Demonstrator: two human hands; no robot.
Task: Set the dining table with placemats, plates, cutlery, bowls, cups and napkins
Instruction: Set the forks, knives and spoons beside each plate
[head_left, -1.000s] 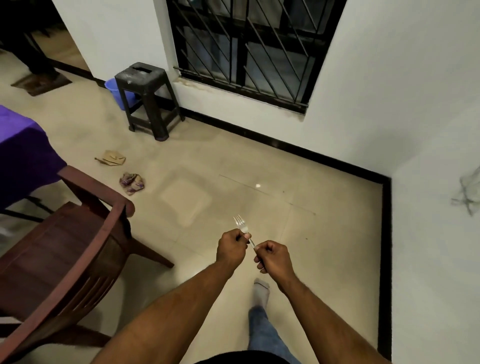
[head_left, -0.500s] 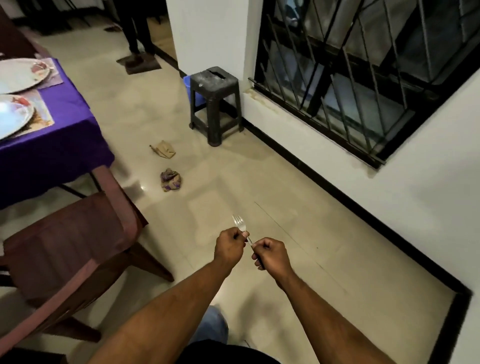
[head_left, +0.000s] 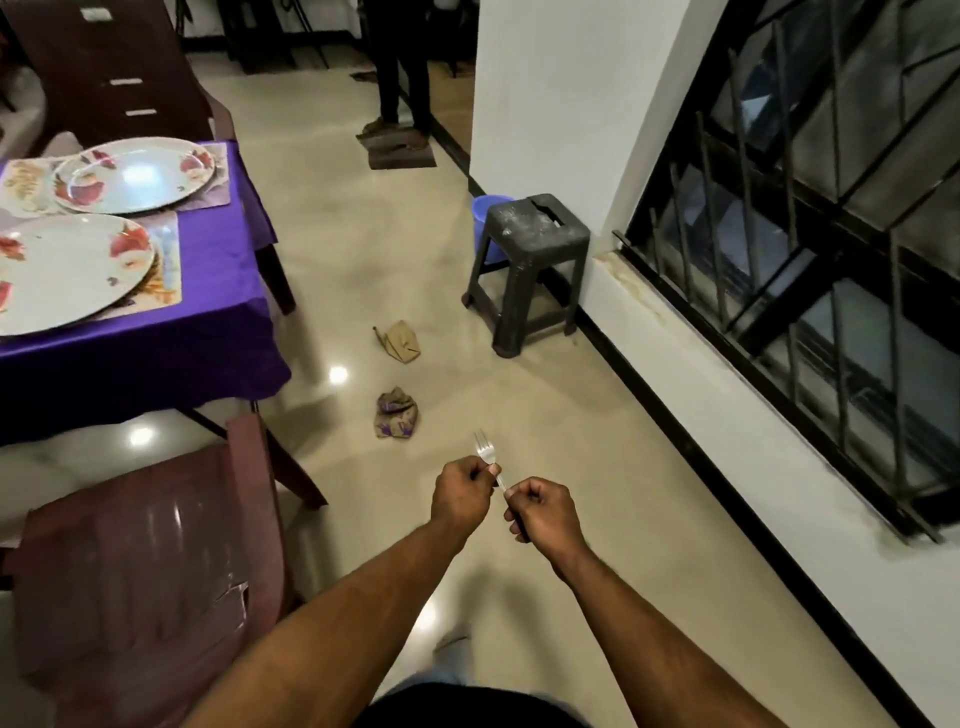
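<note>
Above the floor beside the near chair (head_left: 150, 561), a fork (head_left: 485, 457) was pinched in both the left hand (head_left: 462, 499) and right hand (head_left: 543, 512). The purple table (head_left: 218, 312) with its plates (head_left: 67, 270) had come fully into view at left, so placing appeared close.

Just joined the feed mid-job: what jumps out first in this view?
Low at centre, the left hand and right hand both grip one fork, tines up, over the floor. At upper left, two floral plates sit on placemats on the purple-clothed table. Two crumpled cloths lie on the floor ahead.
</note>
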